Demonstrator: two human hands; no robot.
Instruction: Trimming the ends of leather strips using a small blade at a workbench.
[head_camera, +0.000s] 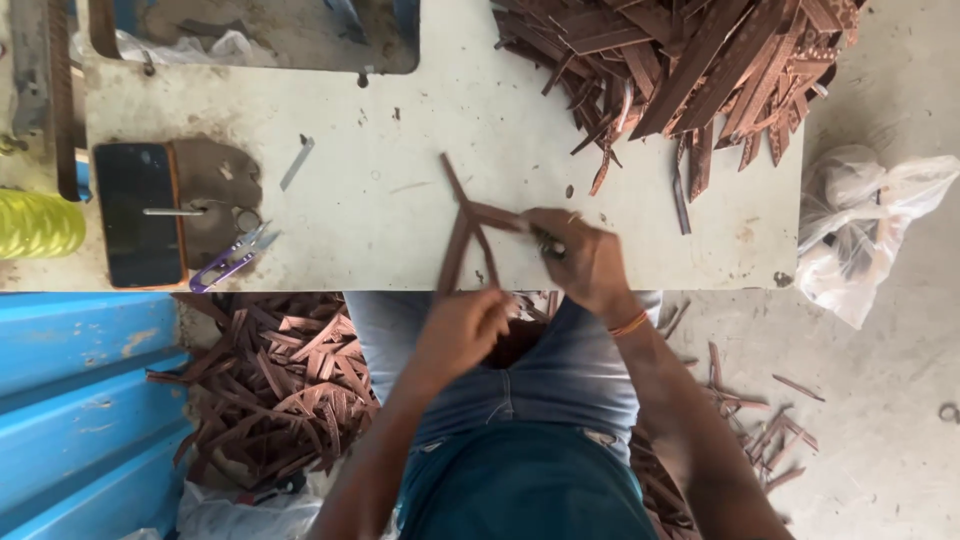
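At the front edge of a white worktable (400, 190), my left hand (462, 330) grips the lower ends of several thin brown strips (465, 225) that fan upward over the tabletop. My right hand (580, 260) pinches the right-hand end of one strip and holds a small dark object that I cannot identify. The strips cross each other between my two hands. My lap in blue jeans shows below the table edge.
A big heap of brown strips (690, 65) lies at the table's far right. A dark phone (137, 213) and purple thread snips (232, 258) sit at the left, near a yellow thread spool (38, 223). More strips (280, 385) are piled on the floor; a plastic bag (865, 225) lies right.
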